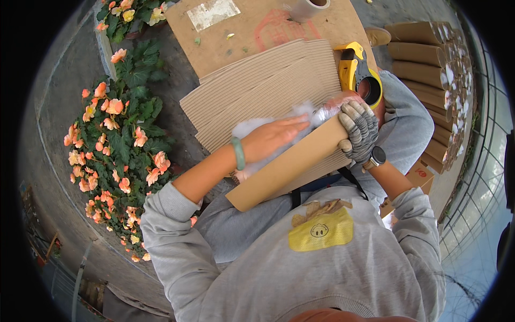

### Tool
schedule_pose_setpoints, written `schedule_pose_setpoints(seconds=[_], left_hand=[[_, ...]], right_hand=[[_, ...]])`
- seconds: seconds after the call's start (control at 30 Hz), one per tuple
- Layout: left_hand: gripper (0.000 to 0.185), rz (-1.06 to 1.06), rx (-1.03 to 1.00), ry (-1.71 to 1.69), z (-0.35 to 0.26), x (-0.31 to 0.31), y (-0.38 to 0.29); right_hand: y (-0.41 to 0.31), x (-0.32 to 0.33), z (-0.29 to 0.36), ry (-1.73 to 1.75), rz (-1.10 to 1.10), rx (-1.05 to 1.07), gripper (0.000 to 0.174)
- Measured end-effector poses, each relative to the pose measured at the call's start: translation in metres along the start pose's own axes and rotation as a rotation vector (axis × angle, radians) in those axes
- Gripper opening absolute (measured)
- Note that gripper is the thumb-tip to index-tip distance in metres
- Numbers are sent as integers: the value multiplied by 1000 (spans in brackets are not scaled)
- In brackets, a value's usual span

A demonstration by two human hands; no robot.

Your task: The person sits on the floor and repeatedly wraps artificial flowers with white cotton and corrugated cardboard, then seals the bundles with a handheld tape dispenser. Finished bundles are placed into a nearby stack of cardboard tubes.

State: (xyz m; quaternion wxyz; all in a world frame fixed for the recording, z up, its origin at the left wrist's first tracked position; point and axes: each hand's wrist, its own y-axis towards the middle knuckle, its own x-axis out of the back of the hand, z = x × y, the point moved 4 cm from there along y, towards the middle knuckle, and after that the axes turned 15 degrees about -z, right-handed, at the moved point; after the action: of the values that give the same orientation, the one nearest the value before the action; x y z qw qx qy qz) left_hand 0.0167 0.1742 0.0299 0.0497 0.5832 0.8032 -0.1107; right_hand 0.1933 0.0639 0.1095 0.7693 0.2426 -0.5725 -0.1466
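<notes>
My left hand (pixel 275 137), bare with a green bangle at the wrist, lies flat with fingers extended over white fluffy padding (pixel 251 125). My right hand (pixel 359 129), in a grey striped glove, grips the right end of a curled-up brown cardboard sheet (pixel 287 163). The sheet rises on the side nearest me and hides part of the padding. Between my hands, clear plastic wrap (pixel 322 113) covers something partly hidden, with a reddish part by the glove. Beneath lies a stack of corrugated cardboard sheets (pixel 257 88).
A yellow and black tape dispenser (pixel 349 72) sits beyond my right hand. A roll of clear film (pixel 307 11) stands on the cardboard-covered worktop (pixel 225 44). Potted flowering begonias (pixel 124 149) line the left. Stacked cardboard tubes (pixel 418 74) with white stuffing are right, near a carton (pixel 422 177).
</notes>
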Motion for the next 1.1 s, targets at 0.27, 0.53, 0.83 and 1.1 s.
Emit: schedule_pose_setpoints(seconds=[0.27, 0.53, 0.83, 1.1], left_hand=[[59, -89, 467, 99, -11, 64, -14], [45, -605, 261, 955, -20, 77, -74], [43, -788, 377, 1244, -27, 63, -86], [70, -281, 490, 722, -36, 12, 47]], right_hand=[[90, -61, -19, -14, 542, -118, 33], [102, -95, -23, -113, 721, -95, 34], [99, -98, -30, -34, 331, -87, 33], [62, -57, -27, 30, 162, -4, 23]])
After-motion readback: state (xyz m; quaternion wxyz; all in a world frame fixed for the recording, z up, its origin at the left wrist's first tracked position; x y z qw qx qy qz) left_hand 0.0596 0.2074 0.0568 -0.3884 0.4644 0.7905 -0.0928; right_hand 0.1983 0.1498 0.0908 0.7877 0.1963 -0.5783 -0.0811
